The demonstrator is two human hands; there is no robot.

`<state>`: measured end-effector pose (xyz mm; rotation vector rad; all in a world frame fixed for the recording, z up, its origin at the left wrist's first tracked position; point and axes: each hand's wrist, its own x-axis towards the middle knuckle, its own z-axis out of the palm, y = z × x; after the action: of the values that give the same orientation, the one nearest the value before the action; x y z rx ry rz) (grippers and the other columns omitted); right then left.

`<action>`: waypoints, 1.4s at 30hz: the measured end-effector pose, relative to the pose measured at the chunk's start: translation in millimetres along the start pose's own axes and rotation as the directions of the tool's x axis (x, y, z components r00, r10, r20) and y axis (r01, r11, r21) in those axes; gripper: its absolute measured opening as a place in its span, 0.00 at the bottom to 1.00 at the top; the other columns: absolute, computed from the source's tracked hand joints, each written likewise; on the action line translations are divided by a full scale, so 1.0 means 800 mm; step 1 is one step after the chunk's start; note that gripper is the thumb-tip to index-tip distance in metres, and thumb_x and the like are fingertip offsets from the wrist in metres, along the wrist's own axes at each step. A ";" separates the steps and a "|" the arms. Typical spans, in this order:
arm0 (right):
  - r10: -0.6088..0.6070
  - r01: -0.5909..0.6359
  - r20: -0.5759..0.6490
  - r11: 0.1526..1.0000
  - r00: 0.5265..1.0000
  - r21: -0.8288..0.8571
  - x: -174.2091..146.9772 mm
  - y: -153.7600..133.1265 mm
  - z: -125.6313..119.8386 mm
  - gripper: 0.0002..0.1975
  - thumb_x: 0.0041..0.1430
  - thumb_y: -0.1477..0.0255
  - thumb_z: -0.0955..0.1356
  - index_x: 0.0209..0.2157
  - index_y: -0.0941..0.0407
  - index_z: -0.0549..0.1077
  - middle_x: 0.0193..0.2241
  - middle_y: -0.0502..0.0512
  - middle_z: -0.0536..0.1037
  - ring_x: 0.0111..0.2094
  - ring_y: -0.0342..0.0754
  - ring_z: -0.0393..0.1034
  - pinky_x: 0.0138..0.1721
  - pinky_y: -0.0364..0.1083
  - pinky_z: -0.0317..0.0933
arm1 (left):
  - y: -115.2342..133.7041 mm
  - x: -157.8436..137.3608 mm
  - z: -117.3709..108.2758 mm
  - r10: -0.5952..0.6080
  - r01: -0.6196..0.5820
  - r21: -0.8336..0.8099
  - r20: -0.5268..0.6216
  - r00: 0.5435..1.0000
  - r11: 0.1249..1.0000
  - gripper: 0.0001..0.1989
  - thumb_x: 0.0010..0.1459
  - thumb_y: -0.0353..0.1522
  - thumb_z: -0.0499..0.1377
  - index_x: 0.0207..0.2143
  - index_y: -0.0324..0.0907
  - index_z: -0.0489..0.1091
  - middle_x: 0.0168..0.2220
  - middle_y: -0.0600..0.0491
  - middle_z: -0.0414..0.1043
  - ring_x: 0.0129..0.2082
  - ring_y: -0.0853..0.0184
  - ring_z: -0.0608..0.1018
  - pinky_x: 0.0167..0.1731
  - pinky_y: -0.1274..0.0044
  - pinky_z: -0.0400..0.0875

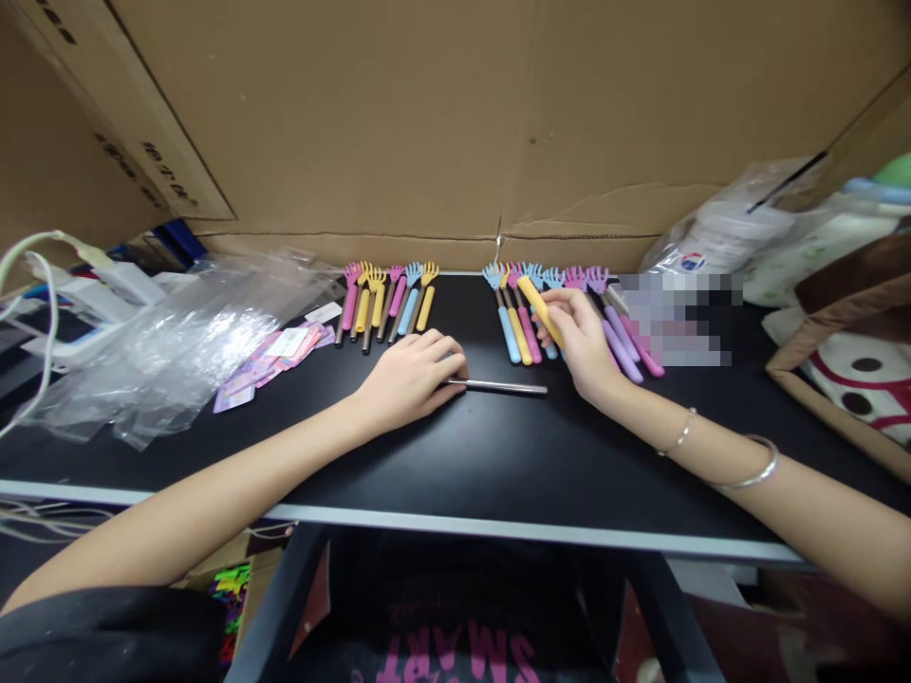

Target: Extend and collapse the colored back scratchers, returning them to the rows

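On the black desk, my left hand (419,372) is closed around one end of a thin metal rod (507,387). The rod's bare end points right; whatever is at its other end is hidden under my palm. Between the fingers of my right hand (578,340) is a yellow handle sleeve (541,311), tilted and apart from the rod. Behind my left hand lie several small back scratchers (388,299) with pink, yellow and blue claw heads. Another row of back scratchers (517,327) with coloured handles lies beside and partly behind my right hand.
Clear plastic bags (171,332) and printed cards (274,356) lie at the left, near white cables (49,313). Cardboard (455,123) walls the back. At the right are a bagged cup (740,228) and a brown-trimmed bag (854,360). The desk's pale front edge (455,527) runs below my arms.
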<state>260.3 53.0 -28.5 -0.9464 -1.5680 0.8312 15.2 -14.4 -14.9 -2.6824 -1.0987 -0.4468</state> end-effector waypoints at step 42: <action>-0.006 0.286 0.292 0.222 0.956 -0.932 0.014 -0.089 -0.052 0.14 0.57 0.60 0.62 0.25 0.53 0.69 0.17 0.50 0.69 0.20 0.45 0.60 0.23 0.43 0.42 | -0.038 0.029 -0.028 -0.197 0.223 0.153 -0.171 0.965 0.963 0.17 0.69 0.39 0.46 0.48 0.47 0.72 0.42 0.55 0.80 0.32 0.65 0.80 0.27 0.76 0.60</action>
<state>289.5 33.3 47.2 -1.5591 -2.3935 -0.4122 4.8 15.3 16.5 -2.3506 -1.3173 -0.5592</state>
